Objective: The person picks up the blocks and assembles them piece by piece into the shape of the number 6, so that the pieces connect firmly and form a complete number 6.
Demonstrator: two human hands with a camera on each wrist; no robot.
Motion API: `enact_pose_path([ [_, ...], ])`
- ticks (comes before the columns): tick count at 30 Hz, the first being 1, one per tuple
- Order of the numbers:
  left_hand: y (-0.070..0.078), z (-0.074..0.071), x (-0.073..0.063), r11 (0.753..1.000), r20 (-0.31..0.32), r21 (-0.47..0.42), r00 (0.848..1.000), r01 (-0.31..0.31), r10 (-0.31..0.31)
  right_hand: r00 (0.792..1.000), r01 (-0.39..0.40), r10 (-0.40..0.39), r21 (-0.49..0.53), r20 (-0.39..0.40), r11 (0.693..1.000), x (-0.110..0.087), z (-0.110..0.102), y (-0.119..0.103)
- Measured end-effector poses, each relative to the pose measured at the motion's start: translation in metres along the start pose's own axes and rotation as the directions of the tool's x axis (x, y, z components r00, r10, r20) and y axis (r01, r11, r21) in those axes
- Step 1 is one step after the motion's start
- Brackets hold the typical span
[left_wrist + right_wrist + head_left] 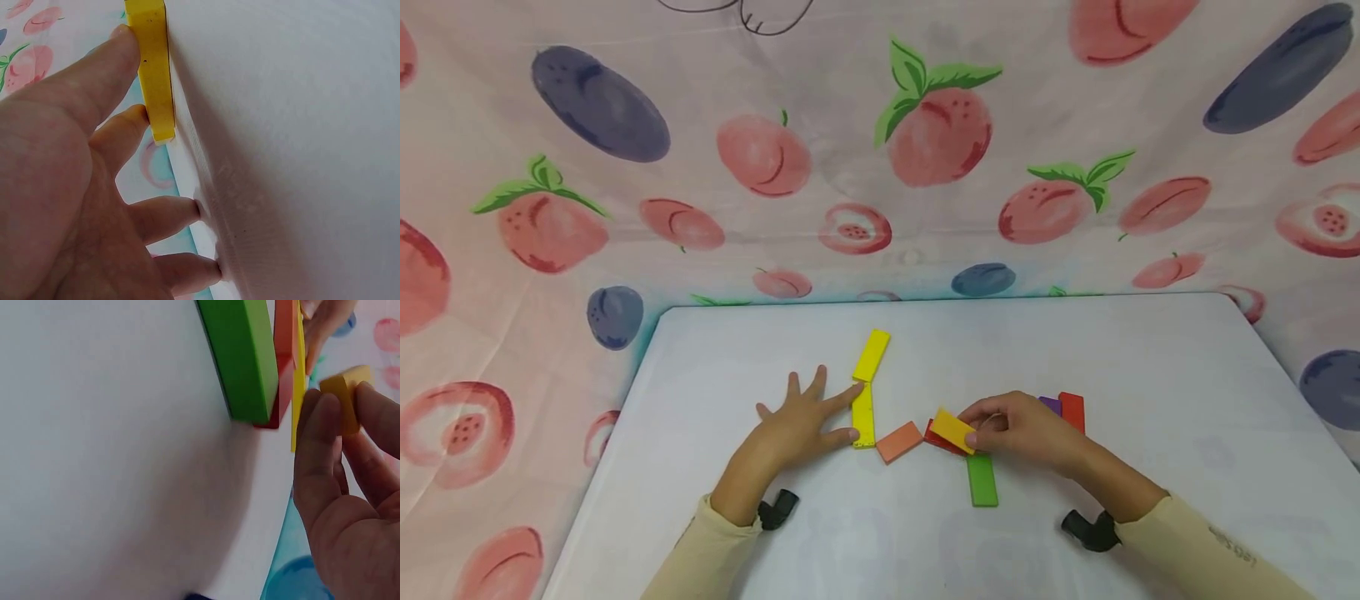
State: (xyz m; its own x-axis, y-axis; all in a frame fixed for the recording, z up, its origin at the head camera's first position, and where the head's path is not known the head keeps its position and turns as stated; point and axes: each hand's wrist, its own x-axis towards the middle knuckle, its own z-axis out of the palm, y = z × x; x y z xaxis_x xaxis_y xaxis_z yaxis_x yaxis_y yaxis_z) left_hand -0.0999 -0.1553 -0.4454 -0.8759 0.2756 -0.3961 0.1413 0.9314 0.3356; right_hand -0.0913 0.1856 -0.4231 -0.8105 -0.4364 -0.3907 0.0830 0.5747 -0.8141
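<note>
My left hand (801,429) lies with fingers spread, its thumb and index fingertip touching the left side of a flat yellow block (863,419). In the left wrist view its other fingertips rest on the white surface. A second yellow block (872,355) continues upward from the first. My right hand (1026,429) pinches an orange-yellow block (348,400) between thumb and fingers. In the head view that block overlaps a red block (930,434), partly hidden beneath it. Left of the red one lies a salmon-orange block (899,442); a green block (982,481) points toward the near side.
Behind the right hand lie a purple block (1049,405) and another red block (1072,412), both partly covered. All stand on a white tabletop (880,542). A fruit-printed cloth (820,67) hangs behind it. Black pieces (1090,531) show at both sleeves.
</note>
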Motion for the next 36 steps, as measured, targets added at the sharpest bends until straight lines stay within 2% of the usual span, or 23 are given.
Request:
enact_pose_path([
  [4,0.001,0.000,0.000,1.000,0.000,0.003,1.000,-0.001,0.001,0.998,0.041,-0.041,0.006,0.045,0.999,-0.005,0.008,0.001],
  [11,0.001,0.000,-0.002,1.000,0.006,-0.002,1.000,0.000,0.000,0.995,0.015,-0.019,0.040,0.098,0.999,-0.011,0.019,-0.002],
  [14,0.002,0.000,-0.002,1.000,0.007,-0.003,1.000,-0.003,0.003,0.993,0.029,-0.033,0.040,0.113,0.999,-0.011,0.023,-0.004],
  [19,0.003,-0.001,-0.002,1.000,0.008,0.005,1.000,0.003,-0.003,0.988,0.096,-0.092,-0.023,0.122,0.995,-0.008,0.031,-0.009],
  [25,0.002,-0.001,-0.002,1.000,0.006,-0.001,1.000,0.002,-0.002,0.969,0.169,-0.145,-0.114,0.198,0.979,-0.003,0.042,-0.016],
  [31,0.002,-0.001,-0.002,1.000,0.007,-0.002,1.000,-0.007,0.007,0.959,0.175,-0.135,-0.143,0.250,0.974,-0.001,0.049,-0.018],
  [36,0.002,-0.001,-0.002,1.000,0.007,0.006,1.000,0.006,-0.006,0.968,0.163,-0.114,-0.215,0.224,0.963,0.000,0.052,-0.021],
])
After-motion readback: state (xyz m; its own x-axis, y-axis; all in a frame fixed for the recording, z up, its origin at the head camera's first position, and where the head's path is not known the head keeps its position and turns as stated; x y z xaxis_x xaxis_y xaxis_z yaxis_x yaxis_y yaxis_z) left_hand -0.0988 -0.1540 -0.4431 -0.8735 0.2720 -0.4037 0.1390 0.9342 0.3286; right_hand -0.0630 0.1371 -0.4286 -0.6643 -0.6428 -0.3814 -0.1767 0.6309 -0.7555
